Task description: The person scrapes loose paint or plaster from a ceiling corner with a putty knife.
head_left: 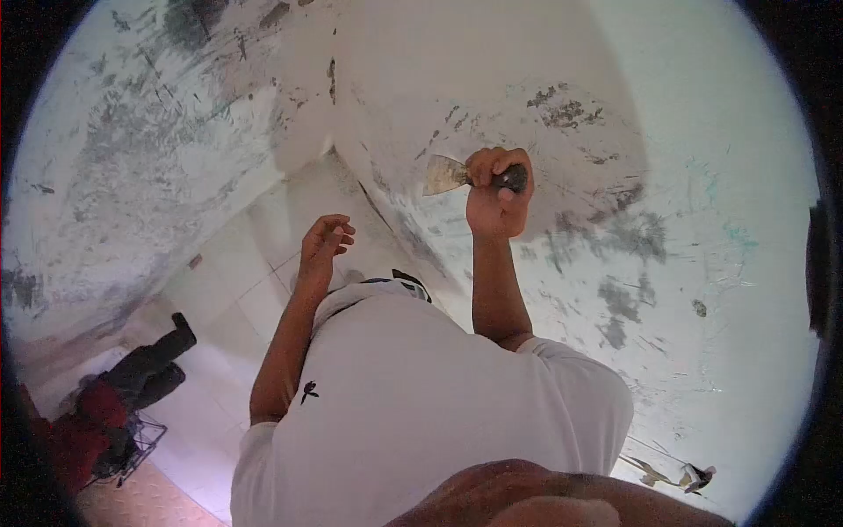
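My right hand [502,200] is closed around the dark handle of a putty knife [446,174]. Its wide, stained blade points left, close to the right-hand wall [562,53]. Patches of grey and scraped marks cover that wall around and below the knife. My left hand [325,243] hangs over the floor in front of my body, fingers loosely bent and apart, with nothing in it.
The left wall [176,114] meets the right wall in a corner ahead, both scuffed and patchy. Pale tiles cover the floor [241,303]. At lower left a person in red and dark trousers [145,373] sits on a metal-framed seat. A small dark object [696,479] lies at lower right.
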Demonstrator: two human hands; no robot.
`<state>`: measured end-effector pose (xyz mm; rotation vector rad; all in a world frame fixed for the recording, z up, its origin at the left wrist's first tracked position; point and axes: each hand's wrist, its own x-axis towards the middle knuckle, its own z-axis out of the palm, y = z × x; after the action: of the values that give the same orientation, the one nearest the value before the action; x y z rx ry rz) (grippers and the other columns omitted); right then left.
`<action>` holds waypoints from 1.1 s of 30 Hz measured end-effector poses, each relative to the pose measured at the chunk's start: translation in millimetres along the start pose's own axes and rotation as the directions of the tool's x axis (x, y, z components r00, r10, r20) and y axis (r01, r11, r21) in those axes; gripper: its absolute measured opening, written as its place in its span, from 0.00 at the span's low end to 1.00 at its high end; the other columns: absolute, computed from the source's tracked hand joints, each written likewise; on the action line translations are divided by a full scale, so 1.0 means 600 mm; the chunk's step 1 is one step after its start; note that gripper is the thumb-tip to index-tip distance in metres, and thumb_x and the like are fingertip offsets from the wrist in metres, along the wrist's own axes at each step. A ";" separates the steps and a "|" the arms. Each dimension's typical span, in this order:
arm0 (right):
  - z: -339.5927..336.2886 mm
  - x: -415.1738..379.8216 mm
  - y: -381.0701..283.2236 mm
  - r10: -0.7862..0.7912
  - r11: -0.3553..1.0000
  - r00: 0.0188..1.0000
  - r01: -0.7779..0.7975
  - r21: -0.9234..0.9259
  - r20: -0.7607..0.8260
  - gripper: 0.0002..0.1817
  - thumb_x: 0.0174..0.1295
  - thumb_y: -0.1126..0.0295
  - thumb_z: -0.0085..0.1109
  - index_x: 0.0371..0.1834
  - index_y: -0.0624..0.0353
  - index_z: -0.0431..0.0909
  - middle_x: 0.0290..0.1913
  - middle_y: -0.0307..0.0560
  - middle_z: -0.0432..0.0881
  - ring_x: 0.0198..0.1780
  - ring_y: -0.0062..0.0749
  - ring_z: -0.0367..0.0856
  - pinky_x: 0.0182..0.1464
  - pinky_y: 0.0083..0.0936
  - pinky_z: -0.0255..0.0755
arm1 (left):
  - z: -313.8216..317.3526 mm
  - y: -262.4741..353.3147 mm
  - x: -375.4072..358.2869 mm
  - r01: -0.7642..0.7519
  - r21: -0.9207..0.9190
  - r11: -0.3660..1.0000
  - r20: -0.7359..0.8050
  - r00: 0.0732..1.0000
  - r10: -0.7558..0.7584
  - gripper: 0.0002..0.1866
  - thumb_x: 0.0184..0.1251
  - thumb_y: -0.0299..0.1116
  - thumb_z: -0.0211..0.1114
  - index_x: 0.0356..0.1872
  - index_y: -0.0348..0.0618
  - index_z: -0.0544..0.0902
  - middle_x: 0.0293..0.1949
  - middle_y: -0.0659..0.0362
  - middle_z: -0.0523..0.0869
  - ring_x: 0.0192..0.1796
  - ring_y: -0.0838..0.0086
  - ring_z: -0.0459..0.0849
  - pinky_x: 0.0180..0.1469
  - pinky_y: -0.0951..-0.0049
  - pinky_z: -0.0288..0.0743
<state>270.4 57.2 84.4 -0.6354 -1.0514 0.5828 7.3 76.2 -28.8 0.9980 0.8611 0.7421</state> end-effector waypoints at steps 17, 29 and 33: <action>0.055 0.005 -0.057 -0.084 0.985 0.996 0.077 -0.155 -0.037 0.10 0.70 0.63 0.57 0.42 0.57 0.69 0.34 0.52 0.80 0.34 0.35 0.79 0.36 0.39 0.77 | 0.141 0.084 0.053 -0.503 0.276 0.819 0.384 0.839 0.386 0.30 0.71 0.36 0.60 0.73 0.48 0.62 0.62 0.53 0.73 0.54 0.66 0.75 0.53 0.63 0.71; 0.041 0.143 -0.083 -0.437 0.723 0.858 0.514 -0.462 0.271 0.17 0.71 0.53 0.54 0.45 0.51 0.60 0.19 0.49 0.73 0.15 0.31 0.68 0.17 0.32 0.69 | 0.045 0.047 0.025 -0.411 0.252 0.876 0.441 0.855 0.274 0.20 0.72 0.34 0.59 0.63 0.47 0.75 0.52 0.57 0.83 0.50 0.70 0.80 0.53 0.64 0.72; 0.043 0.179 -0.052 -0.511 0.663 0.803 0.596 -0.454 0.307 0.16 0.72 0.58 0.52 0.47 0.56 0.59 0.19 0.44 0.73 0.15 0.21 0.65 0.15 0.22 0.61 | 0.001 0.020 0.001 -0.312 0.281 0.908 0.314 0.924 0.220 0.19 0.72 0.34 0.58 0.62 0.47 0.76 0.51 0.58 0.83 0.50 0.72 0.79 0.51 0.66 0.73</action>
<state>292.0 116.7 180.4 -0.7041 -1.4987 -0.2331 6.5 80.7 -17.9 1.5035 0.6164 0.6805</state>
